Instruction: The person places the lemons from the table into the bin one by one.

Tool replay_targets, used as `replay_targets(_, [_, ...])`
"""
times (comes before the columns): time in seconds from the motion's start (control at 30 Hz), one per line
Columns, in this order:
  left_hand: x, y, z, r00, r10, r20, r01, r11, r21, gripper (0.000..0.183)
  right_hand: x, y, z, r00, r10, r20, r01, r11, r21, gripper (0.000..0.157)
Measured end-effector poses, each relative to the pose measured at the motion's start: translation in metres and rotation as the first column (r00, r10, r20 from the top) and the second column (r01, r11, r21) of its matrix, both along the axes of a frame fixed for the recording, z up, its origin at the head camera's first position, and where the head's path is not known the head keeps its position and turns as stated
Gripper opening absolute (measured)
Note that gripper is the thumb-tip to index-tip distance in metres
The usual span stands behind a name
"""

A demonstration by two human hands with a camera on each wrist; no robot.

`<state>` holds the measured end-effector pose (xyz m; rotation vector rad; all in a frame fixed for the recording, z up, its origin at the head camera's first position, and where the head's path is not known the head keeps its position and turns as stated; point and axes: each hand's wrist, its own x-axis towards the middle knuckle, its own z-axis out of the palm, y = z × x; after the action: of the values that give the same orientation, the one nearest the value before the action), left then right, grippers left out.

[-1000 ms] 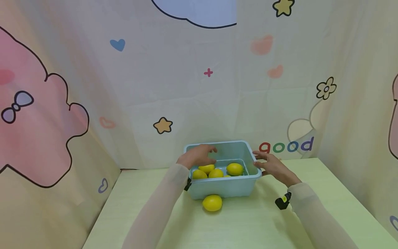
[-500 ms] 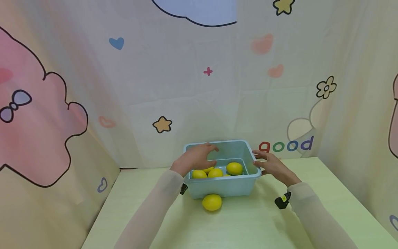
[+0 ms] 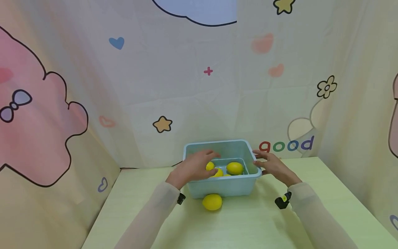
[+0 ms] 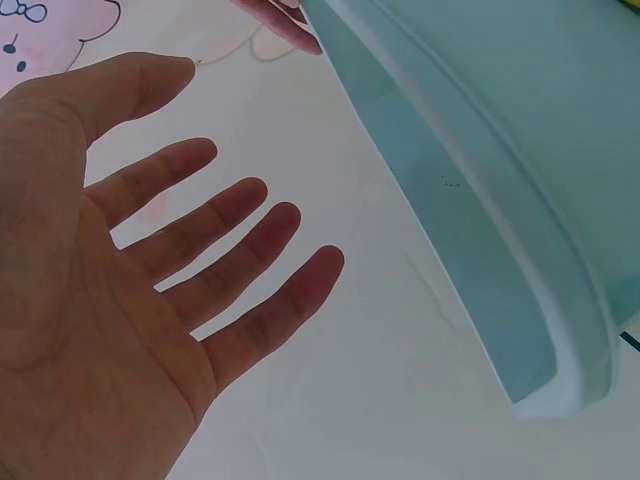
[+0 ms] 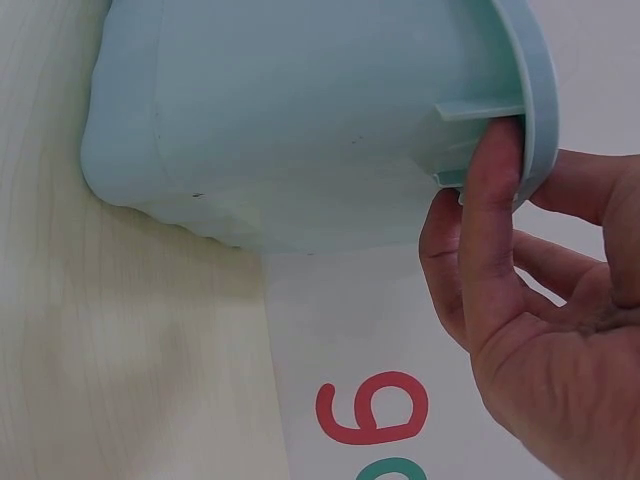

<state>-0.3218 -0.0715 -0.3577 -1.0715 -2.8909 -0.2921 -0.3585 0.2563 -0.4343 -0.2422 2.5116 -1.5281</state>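
Observation:
A light blue plastic bin (image 3: 222,188) stands on the table, with several yellow lemons (image 3: 235,168) on its floor. Over the bin's left front part hovers my left hand (image 3: 194,167), hiding some of the lemons in the head view. In the left wrist view its fingers (image 4: 235,230) are spread and hold nothing, apart from the bin's rim. My right hand (image 3: 275,168) pinches the rim on the bin's right side. In the right wrist view its fingers (image 5: 490,230) curl up under that rim. One lemon (image 3: 212,202) lies outside, just before the bin's front wall.
The pale wooden table (image 3: 311,211) carries the bin near its back edge. Right behind it hangs a light curtain (image 3: 186,90) printed with cartoon figures, and more cloth hangs at both sides.
My left hand lifts slightly, then draws back toward the bin's left front rim, staying empty. The right hand stays on the rim. Bin and front lemon keep their places.

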Motion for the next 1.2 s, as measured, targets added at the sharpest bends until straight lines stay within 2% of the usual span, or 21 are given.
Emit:
replay_targets(0.27, [0.017, -0.005, -0.004, 1.000, -0.014, -0.019, 0.014, 1.000, -0.002, 0.051, 0.001, -0.001, 0.002, 1.000, 0.004, -0.001, -0.004, 1.000, -0.001, 0.067])
replay_targets(0.47, [0.026, -0.009, -0.008, 0.997, -0.053, -0.058, 0.053, 0.999, 0.003, 0.049, 0.001, -0.002, 0.001, 1.000, 0.008, -0.007, -0.008, 1.000, 0.003, 0.068])
replay_targets(0.87, [0.039, -0.014, -0.028, 0.978, -0.124, -0.166, 0.130, 0.991, 0.028, 0.041, 0.002, 0.000, 0.002, 1.000, 0.019, -0.022, -0.019, 1.000, -0.004, 0.068])
replay_targets(1.03, [0.048, -0.015, -0.036, 0.974, -0.146, -0.174, 0.154, 0.988, 0.030, 0.040, 0.002, 0.000, -0.001, 1.000, 0.026, -0.013, -0.026, 1.000, -0.007, 0.069])
replay_targets(1.2, [0.051, -0.015, -0.045, 0.972, -0.163, -0.171, 0.170, 0.985, 0.030, 0.038, 0.001, 0.000, -0.001, 1.000, 0.018, -0.014, -0.018, 1.000, -0.013, 0.068])
